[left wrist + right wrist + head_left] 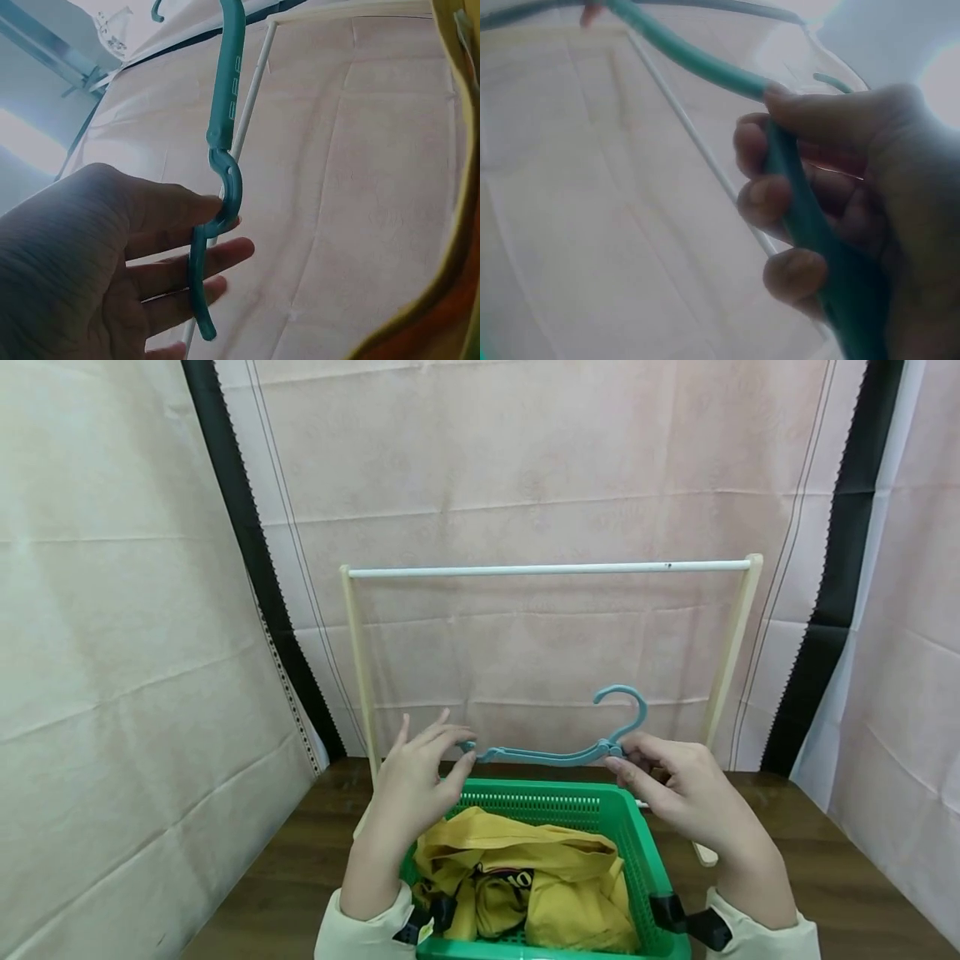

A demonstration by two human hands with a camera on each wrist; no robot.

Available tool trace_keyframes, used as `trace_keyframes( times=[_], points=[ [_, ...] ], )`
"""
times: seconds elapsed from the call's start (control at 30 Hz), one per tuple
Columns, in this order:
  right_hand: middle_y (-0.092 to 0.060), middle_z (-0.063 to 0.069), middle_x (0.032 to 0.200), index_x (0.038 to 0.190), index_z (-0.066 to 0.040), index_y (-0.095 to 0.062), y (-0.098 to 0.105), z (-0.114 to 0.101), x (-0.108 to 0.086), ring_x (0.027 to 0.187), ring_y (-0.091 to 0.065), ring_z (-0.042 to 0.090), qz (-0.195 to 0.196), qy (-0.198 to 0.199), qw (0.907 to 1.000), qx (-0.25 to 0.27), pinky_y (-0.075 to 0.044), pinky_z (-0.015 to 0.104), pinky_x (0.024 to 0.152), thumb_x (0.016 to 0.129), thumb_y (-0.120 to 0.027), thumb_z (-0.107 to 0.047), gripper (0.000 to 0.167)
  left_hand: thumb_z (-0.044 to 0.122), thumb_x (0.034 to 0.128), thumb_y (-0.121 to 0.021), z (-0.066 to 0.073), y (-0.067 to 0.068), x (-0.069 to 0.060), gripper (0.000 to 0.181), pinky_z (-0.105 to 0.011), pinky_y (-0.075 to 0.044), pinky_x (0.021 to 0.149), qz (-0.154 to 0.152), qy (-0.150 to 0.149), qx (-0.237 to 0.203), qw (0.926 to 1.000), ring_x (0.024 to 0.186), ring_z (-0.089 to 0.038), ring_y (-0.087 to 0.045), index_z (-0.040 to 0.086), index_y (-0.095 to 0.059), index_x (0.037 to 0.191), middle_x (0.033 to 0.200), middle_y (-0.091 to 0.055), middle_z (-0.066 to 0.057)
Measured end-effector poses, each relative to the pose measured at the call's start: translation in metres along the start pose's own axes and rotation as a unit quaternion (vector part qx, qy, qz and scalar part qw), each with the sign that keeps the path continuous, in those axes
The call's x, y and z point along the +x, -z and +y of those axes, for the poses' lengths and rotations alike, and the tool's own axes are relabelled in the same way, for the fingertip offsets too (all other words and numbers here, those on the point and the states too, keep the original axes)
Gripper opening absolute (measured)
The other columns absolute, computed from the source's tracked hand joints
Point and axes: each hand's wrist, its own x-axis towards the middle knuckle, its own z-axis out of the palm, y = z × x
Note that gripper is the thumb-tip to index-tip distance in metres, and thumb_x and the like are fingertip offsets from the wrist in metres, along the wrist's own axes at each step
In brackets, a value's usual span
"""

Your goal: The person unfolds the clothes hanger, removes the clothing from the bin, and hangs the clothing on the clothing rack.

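A blue-green plastic clothes hanger (543,757) is held level above a green basket (551,791), its hook (637,710) pointing up at the right. My left hand (420,777) pinches its left end between thumb and forefinger; in the left wrist view the other fingers spread behind the hanger's curved tip (199,277). My right hand (686,785) grips it just beside the hook. The right wrist view shows those fingers curled round the other hanger arm (802,195), which angles downward. In the basket lies a crumpled yellow garment (585,902) with a dark lettered patch.
Behind the basket stands a rack with a white horizontal bar (547,570) and cream side posts (731,652). Everything rests on a brown wooden table (300,868). Pale cloth walls (525,460) with black strips enclose the back and sides.
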Motion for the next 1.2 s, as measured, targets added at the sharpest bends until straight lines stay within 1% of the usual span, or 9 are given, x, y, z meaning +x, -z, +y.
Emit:
trace_keyframes(
  times=[0.13, 0.23, 0.33, 0.5, 0.57, 0.63, 0.73, 0.93, 1.2],
  points=[
    [-0.059, -0.016, 0.071, 0.097, -0.026, -0.066, 0.000, 0.001, -0.002, 0.054, -0.055, 0.004, 0.000, -0.006, 1.0000, 0.000, -0.042, 0.018, 0.046, 0.091, -0.071, 0.003, 0.030, 0.028, 0.0990, -0.067, 0.002, 0.001, -0.002, 0.018, -0.046, -0.017, 0.122, -0.030, 0.035, -0.015, 0.9988, 0.107, -0.010, -0.068, 0.025, -0.074, 0.116, 0.121, -0.070, 0.007],
    [-0.060, -0.016, 0.072, 0.097, -0.027, -0.066, 0.001, 0.001, -0.002, 0.055, -0.056, 0.003, -0.005, -0.013, 0.9999, -0.001, -0.044, 0.018, 0.046, 0.092, -0.071, 0.000, 0.028, 0.029, 0.0988, -0.067, 0.003, 0.001, -0.002, 0.017, -0.044, -0.019, 0.121, -0.054, 0.043, -0.012, 0.9975, 0.079, -0.006, -0.068, 0.027, -0.074, 0.115, 0.115, -0.072, 0.011],
    [-0.062, -0.016, 0.074, 0.097, -0.027, -0.066, -0.001, 0.000, -0.002, 0.057, -0.057, 0.002, -0.017, -0.017, 0.9997, 0.005, -0.046, 0.020, 0.047, 0.093, -0.070, -0.001, 0.027, 0.026, 0.0978, -0.069, 0.004, 0.001, -0.001, 0.015, -0.044, -0.019, 0.121, -0.077, 0.021, -0.012, 0.9967, 0.079, -0.001, -0.067, 0.028, -0.074, 0.112, 0.107, -0.072, 0.016],
    [-0.063, -0.016, 0.076, 0.097, -0.026, -0.065, -0.009, 0.000, 0.002, 0.055, -0.053, 0.002, -0.054, -0.006, 0.9981, 0.030, -0.046, 0.022, 0.047, 0.095, -0.068, -0.003, 0.024, 0.009, 0.0952, -0.066, 0.009, -0.001, 0.000, 0.026, -0.042, -0.022, 0.120, -0.122, -0.034, -0.054, 0.9905, 0.049, 0.004, -0.046, 0.024, -0.074, 0.116, 0.110, -0.072, 0.014],
    [-0.063, -0.016, 0.076, 0.096, -0.026, -0.065, -0.012, -0.001, 0.003, 0.054, -0.053, 0.002, -0.059, -0.003, 0.9975, 0.039, -0.045, 0.023, 0.046, 0.095, -0.069, -0.003, 0.023, 0.004, 0.0936, -0.063, 0.012, -0.002, 0.000, 0.034, -0.032, -0.046, 0.102, -0.137, -0.036, -0.086, 0.9861, 0.040, 0.000, -0.030, 0.024, -0.072, 0.119, 0.112, -0.071, 0.014],
    [-0.063, -0.016, 0.075, 0.096, -0.027, -0.065, -0.015, -0.002, 0.004, 0.054, -0.053, 0.002, -0.058, -0.003, 0.9972, 0.046, -0.045, 0.023, 0.045, 0.095, -0.069, -0.003, 0.024, 0.004, 0.0939, -0.062, 0.017, -0.003, -0.001, 0.038, -0.025, -0.053, 0.071, -0.146, -0.035, -0.118, 0.9815, 0.041, -0.002, -0.024, 0.027, -0.070, 0.122, 0.113, -0.069, 0.016],
    [-0.062, -0.015, 0.075, 0.097, -0.026, -0.065, -0.020, -0.006, 0.005, 0.055, -0.053, 0.003, -0.063, 0.007, 0.9963, 0.058, -0.045, 0.023, 0.045, 0.094, -0.070, -0.003, 0.024, 0.014, 0.0984, -0.063, 0.024, -0.007, -0.002, 0.030, -0.023, -0.036, 0.047, -0.151, -0.050, -0.156, 0.9749, 0.048, 0.000, -0.035, 0.030, -0.068, 0.124, 0.114, -0.067, 0.020],
    [-0.061, -0.019, 0.077, 0.099, -0.026, -0.067, -0.032, -0.015, 0.011, 0.060, -0.054, 0.000, -0.080, 0.046, 0.9942, 0.054, -0.044, 0.017, 0.049, 0.094, -0.071, -0.007, 0.020, 0.037, 0.1014, -0.062, 0.040, -0.015, -0.002, 0.021, -0.020, -0.046, 0.059, -0.141, -0.091, -0.182, 0.9688, 0.068, 0.001, -0.057, 0.027, -0.071, 0.118, 0.100, -0.068, 0.022],
    [-0.065, -0.018, 0.083, 0.107, -0.021, -0.070, -0.035, -0.020, 0.017, 0.067, -0.059, 0.001, -0.103, 0.060, 0.9897, 0.079, -0.048, 0.020, 0.052, 0.093, -0.072, -0.004, 0.022, 0.034, 0.1005, -0.063, 0.041, -0.012, -0.001, 0.013, -0.020, -0.039, 0.048, -0.133, -0.088, -0.200, 0.9668, 0.051, -0.001, -0.044, 0.027, -0.072, 0.106, 0.082, -0.064, 0.020]
  ],
)
